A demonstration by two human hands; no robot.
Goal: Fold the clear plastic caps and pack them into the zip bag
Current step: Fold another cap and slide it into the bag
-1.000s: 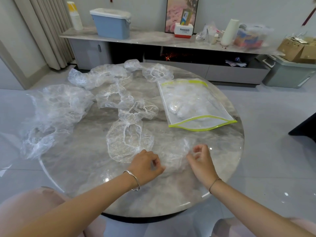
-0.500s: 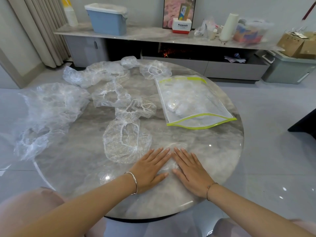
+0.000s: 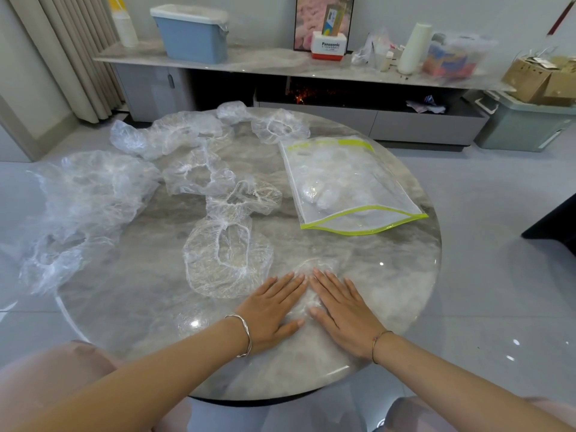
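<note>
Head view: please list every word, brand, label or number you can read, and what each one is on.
"Panasonic": on the white-and-red box on the sideboard.
Small line under that brand name: too blurred to read.
Print on the yellow-and-blue card standing in that box: too small to read.
Marks on the cardboard box: blurred, unreadable.
Green strip of the zip bag: no legible text.

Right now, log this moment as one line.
phase: pressing cap flat; left hand: open, on cap; right hand: open, on cap; zip bag: partly filled; loose caps: on table
</note>
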